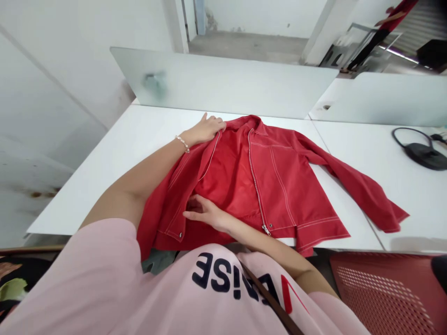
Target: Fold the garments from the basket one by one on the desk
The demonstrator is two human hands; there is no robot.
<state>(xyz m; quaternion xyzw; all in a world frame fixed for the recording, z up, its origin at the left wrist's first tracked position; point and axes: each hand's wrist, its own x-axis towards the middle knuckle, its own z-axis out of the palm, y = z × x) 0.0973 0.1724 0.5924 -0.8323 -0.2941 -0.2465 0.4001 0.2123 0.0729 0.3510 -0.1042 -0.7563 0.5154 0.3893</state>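
A red jacket (pixel 279 177) with white stitching lies unzipped on the white table, its lining (pixel 230 177) showing between the two front panels. My left hand (pixel 206 128), a beaded bracelet at its wrist, is at the jacket's shoulder beside the collar (pixel 249 122). Its fingers are bent over the cloth there. Lower down, my right hand (pixel 206 213) reaches over the lining to the inner edge of the left-side front panel (pixel 178 204). Thumb and fingers are apart at that edge, and some fingertips are hidden. The metal zipper pull (pixel 266 230) hangs at the other panel's hem.
Frosted glass dividers (pixel 230 86) stand along the back edge of the white table (pixel 104 153). On the right lies a black object with a loop (pixel 424 153). A red perforated chair (pixel 387 288) is at lower right. Another person's arm (pixel 393 19) shows at the upper right.
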